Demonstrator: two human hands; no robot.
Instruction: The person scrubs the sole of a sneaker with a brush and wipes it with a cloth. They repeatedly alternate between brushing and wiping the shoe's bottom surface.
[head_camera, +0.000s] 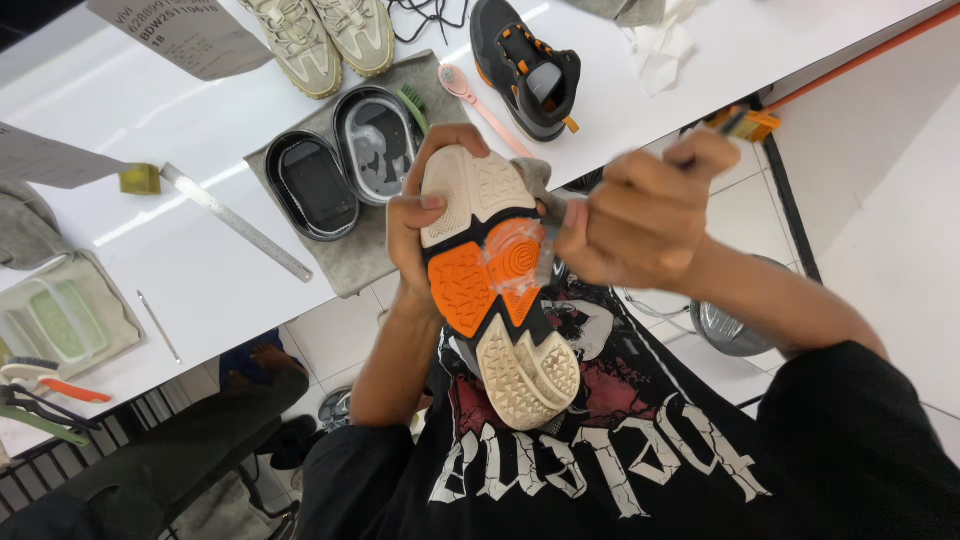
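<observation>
My left hand (425, 225) grips a sneaker (495, 290) by its side and holds it sole up over my lap. The sole is cream at toe and heel, with orange and black in the middle. A wet, foamy patch (520, 262) sits on the orange part. My right hand (640, 215), blurred, is closed on a brush whose yellow-orange handle end (745, 122) sticks out past my fingers. Its bristle end is against the sole's middle and mostly hidden by my hand.
On the white table (200, 270) a grey cloth (350, 265) carries two black oval trays (345, 165) and a green brush (415, 105). Nearby lie a pink brush (470, 95), the matching dark shoe (527, 65), beige sneakers (320, 35), a metal ruler (235, 220) and crumpled tissue (660, 45).
</observation>
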